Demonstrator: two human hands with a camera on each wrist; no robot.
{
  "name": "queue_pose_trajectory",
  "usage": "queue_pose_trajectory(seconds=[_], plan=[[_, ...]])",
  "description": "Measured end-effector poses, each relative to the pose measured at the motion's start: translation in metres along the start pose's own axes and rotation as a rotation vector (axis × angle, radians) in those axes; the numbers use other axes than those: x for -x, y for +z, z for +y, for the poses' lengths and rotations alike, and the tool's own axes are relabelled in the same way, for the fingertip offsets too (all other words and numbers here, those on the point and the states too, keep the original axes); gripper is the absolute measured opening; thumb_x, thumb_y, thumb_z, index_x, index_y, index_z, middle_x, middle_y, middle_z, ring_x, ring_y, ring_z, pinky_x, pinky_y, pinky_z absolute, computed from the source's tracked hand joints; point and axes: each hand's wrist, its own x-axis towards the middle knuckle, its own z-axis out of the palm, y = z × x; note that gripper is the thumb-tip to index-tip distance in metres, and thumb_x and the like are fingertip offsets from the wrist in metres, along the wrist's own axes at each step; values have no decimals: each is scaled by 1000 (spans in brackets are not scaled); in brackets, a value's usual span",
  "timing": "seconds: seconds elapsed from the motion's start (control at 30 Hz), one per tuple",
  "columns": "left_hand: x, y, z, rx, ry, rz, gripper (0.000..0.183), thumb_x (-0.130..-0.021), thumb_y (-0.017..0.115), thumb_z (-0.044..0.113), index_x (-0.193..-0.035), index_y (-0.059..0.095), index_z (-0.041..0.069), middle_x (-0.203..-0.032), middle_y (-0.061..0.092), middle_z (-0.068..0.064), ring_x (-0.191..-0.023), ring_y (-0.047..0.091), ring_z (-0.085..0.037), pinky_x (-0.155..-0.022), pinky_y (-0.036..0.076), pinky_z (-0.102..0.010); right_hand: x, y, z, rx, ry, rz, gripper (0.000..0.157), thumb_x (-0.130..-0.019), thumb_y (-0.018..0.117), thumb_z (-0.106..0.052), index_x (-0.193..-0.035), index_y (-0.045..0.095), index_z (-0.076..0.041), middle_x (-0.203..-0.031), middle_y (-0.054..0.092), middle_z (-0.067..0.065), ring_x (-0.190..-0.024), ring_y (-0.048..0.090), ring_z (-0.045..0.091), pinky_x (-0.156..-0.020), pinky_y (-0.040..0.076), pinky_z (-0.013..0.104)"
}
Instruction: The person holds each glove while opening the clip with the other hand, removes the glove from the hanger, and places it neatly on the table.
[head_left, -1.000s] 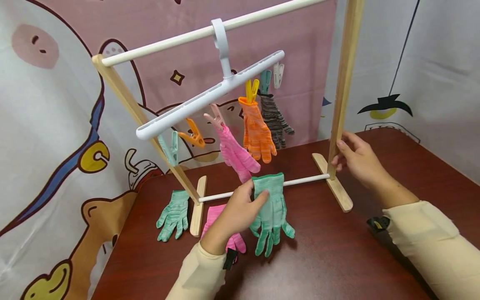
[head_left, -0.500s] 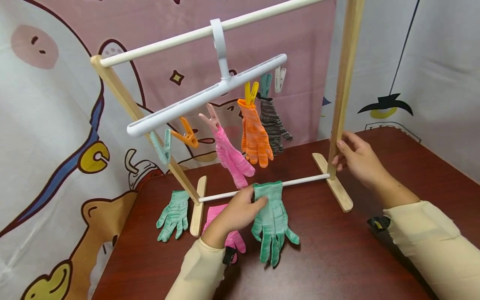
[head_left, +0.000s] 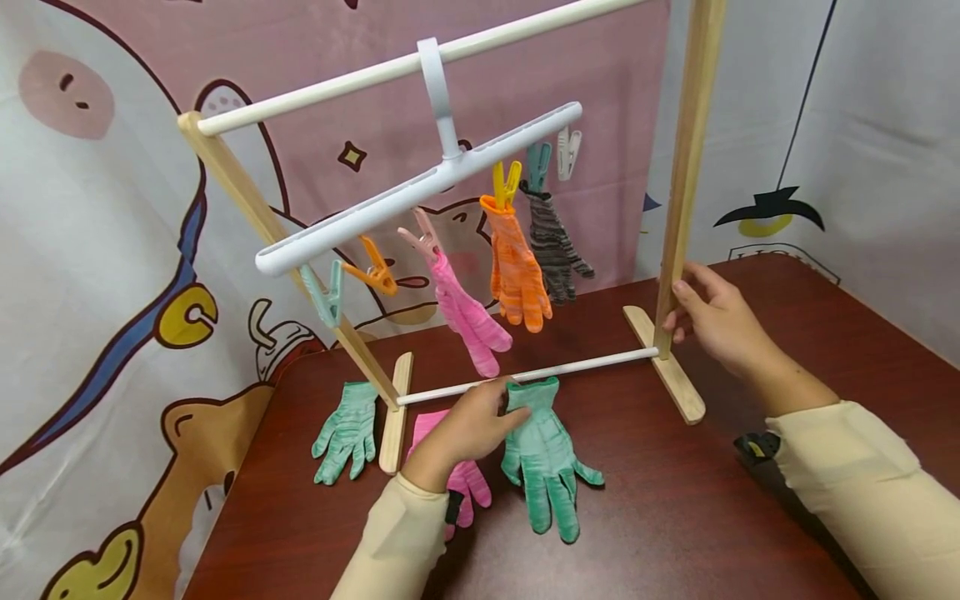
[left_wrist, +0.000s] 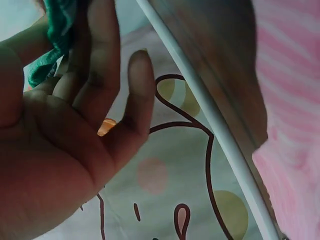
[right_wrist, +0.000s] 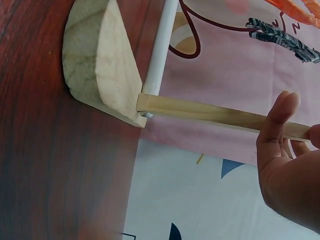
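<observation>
My left hand (head_left: 474,425) pinches a green knit glove (head_left: 546,454) by its cuff, thumb in front, low over the table; the glove's fingers point toward me. In the left wrist view a bit of the green glove (left_wrist: 60,35) shows between thumb and fingers. My right hand (head_left: 720,321) holds the rack's right wooden post (head_left: 678,192) near its foot, fingers curled round it in the right wrist view. From the white hanger (head_left: 420,187) hang a pink glove (head_left: 467,312), an orange glove (head_left: 516,267) and a grey striped glove (head_left: 555,246), each in a clothespin.
Unused clothespins hang on the hanger: mint (head_left: 327,293), orange (head_left: 372,268) and white (head_left: 568,154). Another green glove (head_left: 347,433) lies left of the rack's left foot (head_left: 396,417). A pink glove (head_left: 468,487) lies partly under my left forearm. A white lower bar (head_left: 600,364) joins the posts.
My left hand has lowered the green glove toward the table and slightly toward me. The hanger has swung a little on its bar. My right hand has stayed on the post.
</observation>
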Motion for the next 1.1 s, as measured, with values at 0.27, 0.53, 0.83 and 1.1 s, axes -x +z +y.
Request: queue_pose_trajectory(seconds=[0.27, 0.53, 0.83, 1.1], plan=[[0, 3, -3, -120, -21, -2, 23, -87, 61, 33, -98, 53, 13, -62, 42, 5, -55, 39, -8, -53, 34, -23, 0, 0, -1, 25, 10, -1, 40, -98, 36, -32, -131, 42, -10, -79, 58, 18, -60, 60, 17, -51, 51, 31], [0, 6, -5, -207, -77, 10, 25, -85, 63, 34, -96, 55, 13, -67, 51, 3, -62, 48, -10, -57, 39, -25, 1, 0, -2, 32, 15, 6, 41, -98, 36, -32, -133, 40, -11, -80, 57, 19, -61, 60, 17, -51, 51, 31], [-4, 14, -9, -254, -132, 21, 24, -84, 65, 37, -91, 54, 17, -68, 51, 5, -61, 49, -12, -55, 38, -27, 1, 0, 0, 25, 13, 9, 41, -98, 36, -31, -133, 40, -11, -82, 57, 19, -61, 59, 16, -51, 51, 31], [-4, 19, -11, -308, -175, 53, 27, -81, 67, 40, -86, 52, 18, -63, 48, 5, -57, 48, -12, -49, 36, -28, 1, -1, 2, 25, 7, 11, 40, -98, 37, -31, -132, 41, -10, -81, 57, 19, -60, 59, 17, -50, 50, 31]])
